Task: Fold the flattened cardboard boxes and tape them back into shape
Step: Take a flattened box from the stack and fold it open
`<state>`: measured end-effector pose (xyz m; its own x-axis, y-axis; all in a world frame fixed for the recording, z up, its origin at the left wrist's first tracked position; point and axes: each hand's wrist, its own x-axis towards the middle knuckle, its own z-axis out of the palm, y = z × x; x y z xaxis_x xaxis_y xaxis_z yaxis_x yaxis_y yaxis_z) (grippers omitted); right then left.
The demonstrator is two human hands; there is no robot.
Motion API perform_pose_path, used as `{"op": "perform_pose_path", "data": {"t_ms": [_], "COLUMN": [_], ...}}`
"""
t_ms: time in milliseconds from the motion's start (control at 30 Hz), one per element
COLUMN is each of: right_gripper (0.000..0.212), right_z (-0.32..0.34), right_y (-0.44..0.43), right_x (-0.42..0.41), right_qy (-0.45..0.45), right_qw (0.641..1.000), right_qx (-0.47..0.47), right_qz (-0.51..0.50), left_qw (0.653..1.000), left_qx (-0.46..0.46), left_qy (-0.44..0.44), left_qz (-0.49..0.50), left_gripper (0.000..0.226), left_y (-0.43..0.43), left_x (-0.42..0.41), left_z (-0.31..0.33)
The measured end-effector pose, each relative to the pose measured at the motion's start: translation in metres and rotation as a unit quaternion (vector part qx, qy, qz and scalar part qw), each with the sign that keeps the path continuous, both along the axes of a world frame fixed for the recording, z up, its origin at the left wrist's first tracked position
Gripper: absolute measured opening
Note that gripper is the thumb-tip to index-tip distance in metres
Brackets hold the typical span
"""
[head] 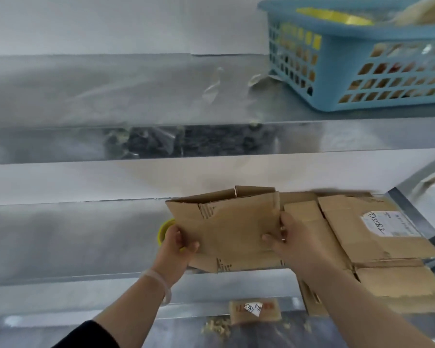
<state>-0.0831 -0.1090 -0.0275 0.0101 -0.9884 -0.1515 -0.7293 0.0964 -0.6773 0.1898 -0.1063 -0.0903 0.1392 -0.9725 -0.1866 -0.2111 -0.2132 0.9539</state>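
A steel shelf (pixel 60 234) carries a stack of flattened cardboard boxes (pixel 377 237) at its right end. Left of the stack, a yellow tape roll (pixel 162 232) rests on the same shelf. Above the stack, an upper shelf (pixel 111 96) bears a blue plastic basket (pixel 349 71) and curls of clear tape (pixel 212 86).

The person's left arm (pixel 126 307) wears a black sleeve (pixel 86 335) of soft, matte cloth; its hem lies near the elbow, and the forearm from there on is uncovered. A thin, pale band (pixel 161 282) circles the left wrist, whitish and slightly see-through, plain, with no marking that I can make out. The right arm (pixel 349 297) is uncovered along all of its visible length. The left grip (pixel 177 243) and the right grip (pixel 290 243) are both bare, a little blurred, so finer details stay unclear.
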Motion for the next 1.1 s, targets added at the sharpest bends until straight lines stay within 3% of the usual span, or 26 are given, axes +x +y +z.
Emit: {"op": "perform_pose_path", "data": {"t_ms": [233, 333, 367, 600, 833, 967, 1100], "right_gripper": [0.023, 0.076, 0.084, 0.095, 0.085, 0.099, 0.097], "right_z": [-0.008, -0.009, -0.009, -0.01, -0.012, -0.009, -0.005], "right_y": [-0.01, -0.006, -0.005, -0.007, -0.013, -0.015, -0.02], "right_x": [0.04, 0.047, 0.048, 0.033, 0.017, 0.015, 0.019], "right_qy": [0.044, -0.035, -0.058, -0.155, -0.18, -0.177, -0.169], "right_qw": [0.998, 0.998, 0.996, 0.983, 0.979, 0.978, 0.978], "right_qx": [-0.042, -0.042, -0.047, -0.066, -0.077, -0.068, -0.064], "right_qz": [0.021, 0.039, 0.042, 0.069, 0.057, 0.081, 0.103], "left_qw": [0.999, 0.997, 0.996, 0.99, 0.967, 0.993, 0.989], "left_qx": [-0.028, -0.047, -0.055, -0.125, -0.198, -0.112, -0.137], "left_qy": [-0.021, -0.027, -0.034, 0.006, -0.153, 0.023, 0.044], "left_qz": [-0.015, -0.049, -0.057, -0.066, -0.054, -0.024, 0.016], "left_gripper": [0.054, 0.09, 0.095, 0.086, 0.078, 0.053, 0.041], "left_y": [-0.001, -0.001, -0.001, -0.003, -0.008, -0.002, 0.006], "left_x": [0.037, 0.035, 0.032, 0.003, -0.007, -0.013, -0.014], "left_z": [0.018, 0.033, 0.038, 0.057, 0.055, 0.064, 0.076]}}
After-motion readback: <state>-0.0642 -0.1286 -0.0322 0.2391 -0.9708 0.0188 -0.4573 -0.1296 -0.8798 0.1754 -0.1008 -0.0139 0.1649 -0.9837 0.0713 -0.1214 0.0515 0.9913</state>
